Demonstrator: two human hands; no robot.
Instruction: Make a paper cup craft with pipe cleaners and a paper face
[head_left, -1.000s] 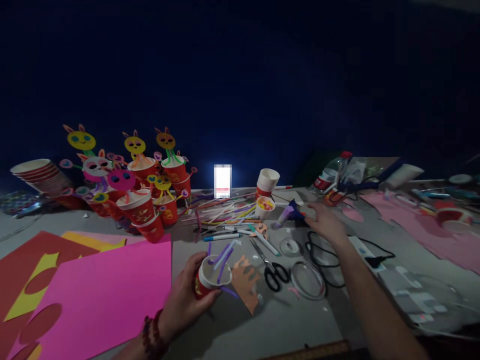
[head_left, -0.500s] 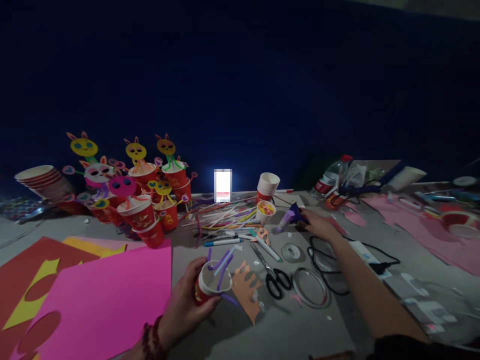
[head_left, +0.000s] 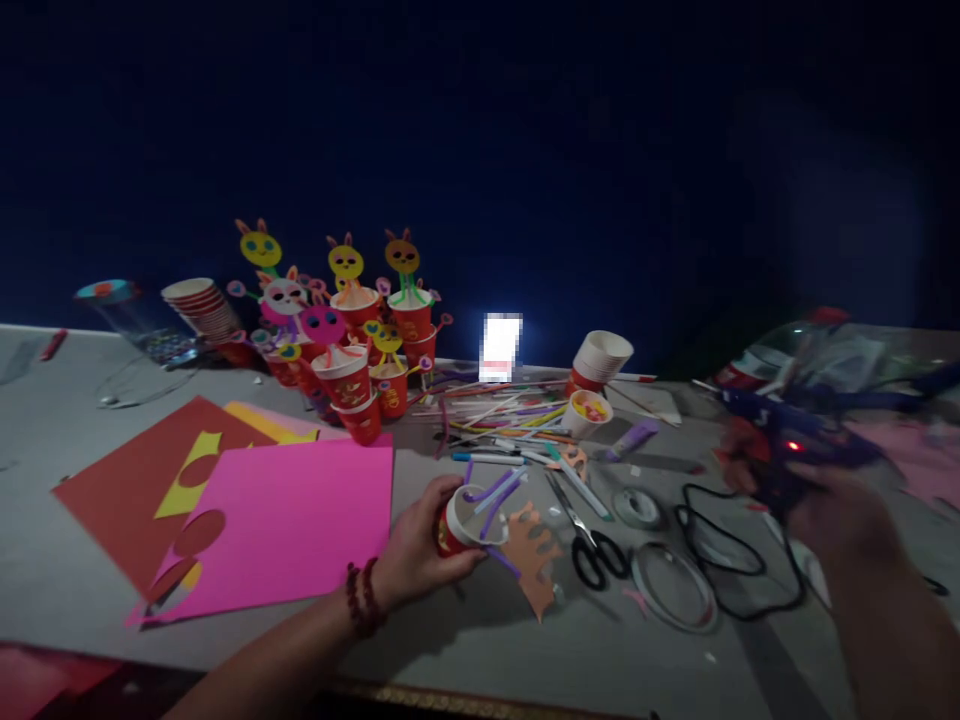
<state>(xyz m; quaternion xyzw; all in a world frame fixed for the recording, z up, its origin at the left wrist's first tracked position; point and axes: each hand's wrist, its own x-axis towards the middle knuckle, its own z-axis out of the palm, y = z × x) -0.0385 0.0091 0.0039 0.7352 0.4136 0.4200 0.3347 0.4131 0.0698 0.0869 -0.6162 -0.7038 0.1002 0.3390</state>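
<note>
My left hand (head_left: 427,540) is closed around a red and white paper cup (head_left: 452,530) close to the table's front. Purple pipe cleaners (head_left: 491,515) and a pale blue strip stand in the cup, and one purple piece sticks out low on its right side. My right hand (head_left: 814,500), blurred by motion, grips a dark blue glue gun (head_left: 772,440) with a small red light glowing on it. A black cord (head_left: 787,600) loops on the table below. Orange cut paper (head_left: 534,560) lies just right of the cup, beside black-handled scissors (head_left: 592,550).
Decorated cups with paper bunny faces (head_left: 345,370) stand at the back left, near stacked cups (head_left: 206,310). Pink paper (head_left: 300,520) lies at left. Pipe cleaners and markers (head_left: 487,458) spread across the middle. Tape rolls (head_left: 675,590) lie right of the scissors.
My right hand has picked up the glue gun from beside the purple tube and brought it right and nearer. The view has turned; my left hand still holds the cup.
</note>
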